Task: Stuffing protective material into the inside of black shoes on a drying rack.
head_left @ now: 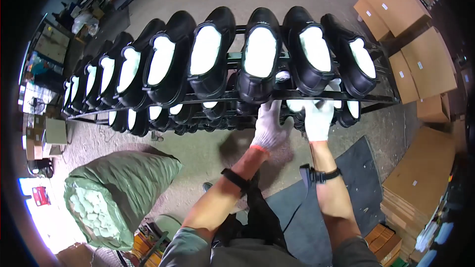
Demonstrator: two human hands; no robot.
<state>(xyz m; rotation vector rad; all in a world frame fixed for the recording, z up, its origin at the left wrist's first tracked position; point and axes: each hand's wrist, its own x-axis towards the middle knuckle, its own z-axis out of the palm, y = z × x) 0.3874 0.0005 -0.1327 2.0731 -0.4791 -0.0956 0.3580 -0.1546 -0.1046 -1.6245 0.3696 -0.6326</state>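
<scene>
Black slip-on shoes (213, 85) with bright white insides stand in a long row on the top tier of a dark metal rack (232, 98). More black shoes (184, 114) sit on the tier below. My left hand (271, 124), in a white knit glove with an orange cuff, is at the rack's near edge, below a shoe heel. Its thumb stands apart and its fingers stretch upward; I see nothing held. My right hand (317, 121), gloved alike, reaches in beside lower-tier shoes under the top row. The rack and shadow partly hide its fingers.
A green sack (133, 175) full of white wads (91, 212) lies at the lower left. Brown cartons (428, 64) and stacked flat cardboard (420, 168) line the right side. A dark mat (341, 183) covers floor by my right arm. Both wrists wear black straps (237, 180).
</scene>
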